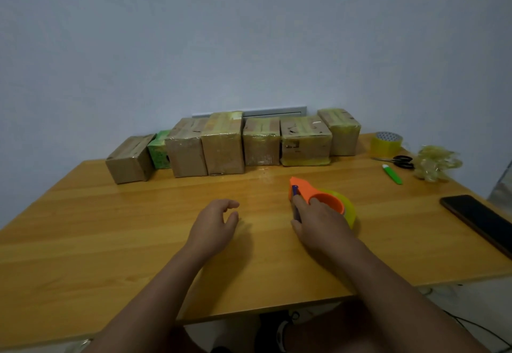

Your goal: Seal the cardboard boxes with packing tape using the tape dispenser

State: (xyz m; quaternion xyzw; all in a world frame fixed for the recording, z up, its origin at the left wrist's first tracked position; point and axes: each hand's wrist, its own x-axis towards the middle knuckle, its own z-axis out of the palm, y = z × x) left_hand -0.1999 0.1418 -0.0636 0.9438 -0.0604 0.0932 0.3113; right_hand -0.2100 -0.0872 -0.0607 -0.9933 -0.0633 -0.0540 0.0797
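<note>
No writing is legible on the 6 cardboard boxes (pixel 221 145) lined along the worktop's (pixel 110 228) far edge; all are closed, contents hidden. Your right hand (pixel 318 222) grips the orange tape dispenser (pixel 318 197) resting on the worktop. Your left hand (pixel 216 222) hovers, loosely curled and holding nothing.

Pale blue wall (pixel 249 34) behind wooden table (pixel 110 228).

Table (pixel 110 228): smooth, slightly glossy wood-grain. Boxes (pixel 221 145): matt brown cardboard, wrapped in shiny tape. Tape dispenser (pixel 318 194): smooth orange plastic.
</note>
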